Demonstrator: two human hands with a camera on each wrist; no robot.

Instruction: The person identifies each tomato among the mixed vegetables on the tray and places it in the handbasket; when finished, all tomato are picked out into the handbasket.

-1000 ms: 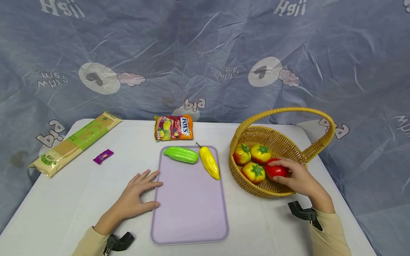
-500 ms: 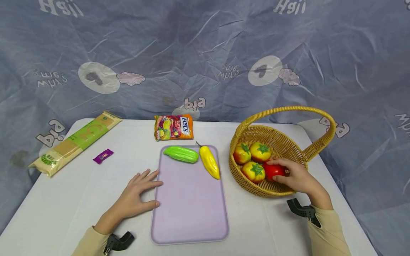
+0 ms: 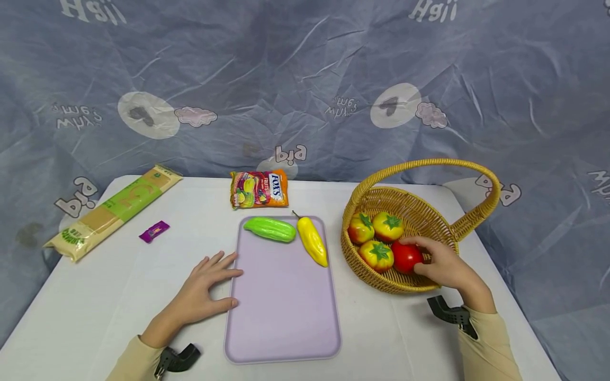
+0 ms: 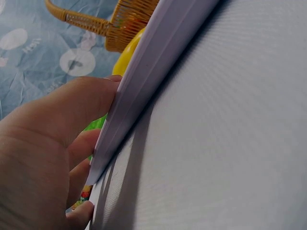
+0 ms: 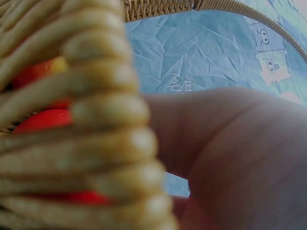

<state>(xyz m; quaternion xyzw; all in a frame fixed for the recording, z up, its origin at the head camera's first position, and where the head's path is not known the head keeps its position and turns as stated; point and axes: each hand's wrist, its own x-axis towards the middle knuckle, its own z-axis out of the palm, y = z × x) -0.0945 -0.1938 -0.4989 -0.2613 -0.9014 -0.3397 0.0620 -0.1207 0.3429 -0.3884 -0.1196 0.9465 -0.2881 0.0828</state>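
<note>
In the head view a red tomato (image 3: pixel 406 257) sits in the wicker basket (image 3: pixel 395 287), beside several yellow-and-red tomato-like fruits (image 3: pixel 377 256) with green leaves. My right hand (image 3: pixel 442 262) reaches over the basket's near right rim, its fingers and thumb loosely spread at the tomato's right side. The basket's weave hides most of this in the right wrist view. My left hand (image 3: pixel 202 290) lies at the left edge of the lilac tray (image 3: pixel 283 317), fingers spread, fingertips at the rim. On the tray lie a green cucumber-like vegetable (image 3: pixel 270 229) and a yellow pepper (image 3: pixel 312 242).
Behind the tray lies an orange FOX'S candy bag (image 3: pixel 259 189). A long tan-and-green packet (image 3: pixel 114 211) and a small purple candy (image 3: pixel 154 232) are on the left of the white table (image 3: pixel 119 280). The basket's tall handle (image 3: pixel 429 163) arches over its far side.
The red tomato has shifted slightly left against the nearest fruit. My right thumb has drawn back from it, so more of its surface shows. My left hand has stayed put.
</note>
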